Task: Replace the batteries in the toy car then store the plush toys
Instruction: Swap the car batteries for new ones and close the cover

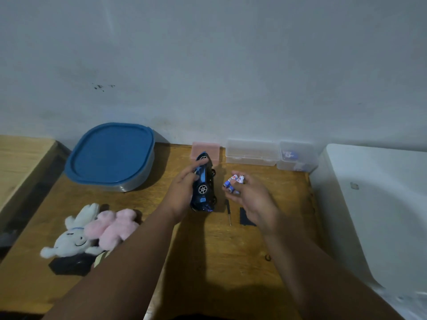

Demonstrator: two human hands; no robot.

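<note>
My left hand point(181, 192) grips a blue toy car point(203, 185), tilted on its side above the wooden table point(208, 262), wheels facing right. Just right of the car, my right hand point(251, 199) holds several small white-and-blue batteries point(234, 182) in its fingers. A small screwdriver point(228, 212) and a black battery cover point(246, 217) lie on the table beneath my right hand. At the left, a white plush rabbit point(69, 239) and a pink plush toy point(113, 227) lie side by side.
A large container with a blue lid point(111, 155) stands at the back left. Against the wall sit a pink box point(216, 148), a clear box point(251, 152) and a smaller clear box point(297, 155) with something blue inside. A black object point(69, 265) lies under the plush toys. A white surface point(381, 204) borders the right.
</note>
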